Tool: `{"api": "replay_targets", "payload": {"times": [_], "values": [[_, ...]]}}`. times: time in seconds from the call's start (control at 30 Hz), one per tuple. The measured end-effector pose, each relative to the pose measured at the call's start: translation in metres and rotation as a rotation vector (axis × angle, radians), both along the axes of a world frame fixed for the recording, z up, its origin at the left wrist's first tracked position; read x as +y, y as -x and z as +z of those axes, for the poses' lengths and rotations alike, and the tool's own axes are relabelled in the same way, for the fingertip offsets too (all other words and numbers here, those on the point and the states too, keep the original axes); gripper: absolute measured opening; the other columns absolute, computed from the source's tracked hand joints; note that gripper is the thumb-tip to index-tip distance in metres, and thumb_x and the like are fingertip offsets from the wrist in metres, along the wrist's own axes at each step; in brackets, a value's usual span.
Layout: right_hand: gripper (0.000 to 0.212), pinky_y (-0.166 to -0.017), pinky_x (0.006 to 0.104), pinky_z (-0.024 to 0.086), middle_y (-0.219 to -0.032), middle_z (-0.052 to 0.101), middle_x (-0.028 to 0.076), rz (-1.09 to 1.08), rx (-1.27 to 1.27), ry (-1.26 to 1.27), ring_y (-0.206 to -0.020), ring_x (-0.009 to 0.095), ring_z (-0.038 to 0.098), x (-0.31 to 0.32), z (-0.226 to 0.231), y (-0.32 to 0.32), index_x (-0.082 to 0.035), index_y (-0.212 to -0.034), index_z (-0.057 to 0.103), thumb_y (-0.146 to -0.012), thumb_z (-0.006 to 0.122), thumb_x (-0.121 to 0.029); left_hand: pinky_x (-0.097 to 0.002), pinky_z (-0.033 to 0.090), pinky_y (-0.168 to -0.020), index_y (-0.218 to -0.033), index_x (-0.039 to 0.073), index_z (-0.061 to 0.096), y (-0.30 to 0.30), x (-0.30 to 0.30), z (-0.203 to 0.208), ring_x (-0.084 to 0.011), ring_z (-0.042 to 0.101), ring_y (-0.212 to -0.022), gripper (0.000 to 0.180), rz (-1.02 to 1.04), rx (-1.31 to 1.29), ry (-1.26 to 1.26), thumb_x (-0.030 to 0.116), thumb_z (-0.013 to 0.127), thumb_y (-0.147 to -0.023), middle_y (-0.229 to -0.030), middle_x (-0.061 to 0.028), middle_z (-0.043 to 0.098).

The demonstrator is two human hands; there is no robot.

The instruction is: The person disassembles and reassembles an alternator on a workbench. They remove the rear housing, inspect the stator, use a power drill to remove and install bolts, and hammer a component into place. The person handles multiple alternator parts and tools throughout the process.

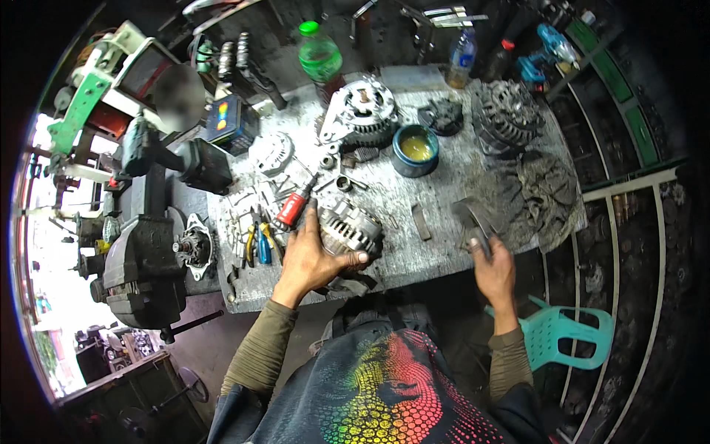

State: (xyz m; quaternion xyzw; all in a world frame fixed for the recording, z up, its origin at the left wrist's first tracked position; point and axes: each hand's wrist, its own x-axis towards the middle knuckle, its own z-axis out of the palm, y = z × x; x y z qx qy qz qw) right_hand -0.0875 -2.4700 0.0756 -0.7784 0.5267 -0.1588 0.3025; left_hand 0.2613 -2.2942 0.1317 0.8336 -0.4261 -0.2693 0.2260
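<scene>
My left hand [312, 259] spans the near left side of a silver alternator housing [350, 229], thumb along its near edge and fingers against its left side. A screwdriver with a red handle [291, 212] lies just beyond those fingertips, its shaft pointing away. On the right, my right hand [494, 272] is closed around the handle of a dark tool with a broad, curved head [472, 214]; blur hides its exact kind. That tool is over the bench near a crumpled dark rag [543, 196]. Pliers with blue handles [264, 250] and yellow-handled pliers [251, 244] lie left of my left hand.
Across the worktable [444, 255] stand a larger alternator [362, 111], a blue pot of yellowish grease [415, 150], another alternator [506, 115] and a green-capped bottle [320, 59]. A bench vise [144, 259] flanks the left edge. A turquoise plastic chair [569, 337] sits at lower right.
</scene>
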Motion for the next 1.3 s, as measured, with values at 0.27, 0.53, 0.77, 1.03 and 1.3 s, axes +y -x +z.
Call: {"api": "replay_targets", "payload": {"times": [0.27, 0.53, 0.77, 1.03, 1.3], "values": [[0.039, -0.1, 0.0505, 0.048, -0.119, 0.067, 0.022, 0.013, 0.178, 0.392, -0.114, 0.044, 0.061, -0.085, -0.02, -0.066, -0.003, -0.128, 0.071, -0.089, 0.074, -0.009, -0.0444, 0.036, -0.123, -0.163, -0.008, 0.022, 0.001, 0.091, 0.001, -0.0383, 0.045, -0.148, 0.135, 0.206, 0.377, 0.088, 0.04, 0.101, -0.064, -0.157, -0.0318, 0.046], [0.052, -0.106, 0.0498, 0.049, -0.139, 0.058, 0.023, 0.33, -0.104, 0.234, -0.127, 0.04, 0.057, 0.004, 0.034, -0.143, -0.004, -0.133, 0.069, -0.093, 0.077, -0.038, -0.0428, 0.056, -0.096, -0.128, -0.01, 0.061, 0.001, 0.08, -0.023, -0.0387, 0.073, -0.109, 0.081, 0.132, 0.306, -0.177, 0.033, 0.094, -0.067, -0.112, -0.03, 0.074], [0.072, -0.119, 0.0682, 0.026, -0.159, 0.042, 0.023, 0.608, 0.007, 0.284, -0.147, 0.055, 0.033, 0.098, 0.039, -0.218, -0.028, -0.149, 0.06, -0.09, 0.068, -0.07, -0.0398, 0.057, -0.086, -0.104, -0.006, 0.074, 0.002, 0.085, -0.026, -0.0295, 0.075, -0.093, 0.05, 0.196, 0.49, -0.161, 0.023, 0.091, -0.067, -0.099, -0.0202, 0.078], [0.091, -0.11, 0.0618, 0.045, -0.162, 0.037, 0.02, 0.626, 0.076, 0.214, -0.137, 0.054, 0.043, 0.087, 0.038, -0.212, -0.027, -0.153, 0.053, -0.073, 0.087, -0.056, -0.0315, 0.055, -0.087, -0.118, -0.007, 0.069, -0.002, 0.168, -0.032, -0.0198, 0.072, -0.089, 0.048, 0.39, 1.081, -0.026, 0.001, 0.081, -0.073, -0.104, -0.0106, 0.076], [0.067, -0.104, 0.0443, 0.056, -0.134, 0.066, 0.02, 0.259, -0.226, 0.006, -0.113, 0.034, 0.069, 0.057, 0.052, -0.185, -0.003, -0.138, 0.066, -0.08, 0.085, -0.028, -0.034, 0.058, -0.086, -0.12, -0.009, 0.067, 0.0, 0.187, -0.028, -0.0217, 0.072, -0.09, 0.044, 0.535, 1.181, 0.232, 0.0, 0.075, -0.078, -0.108, -0.0128, 0.075]]}}
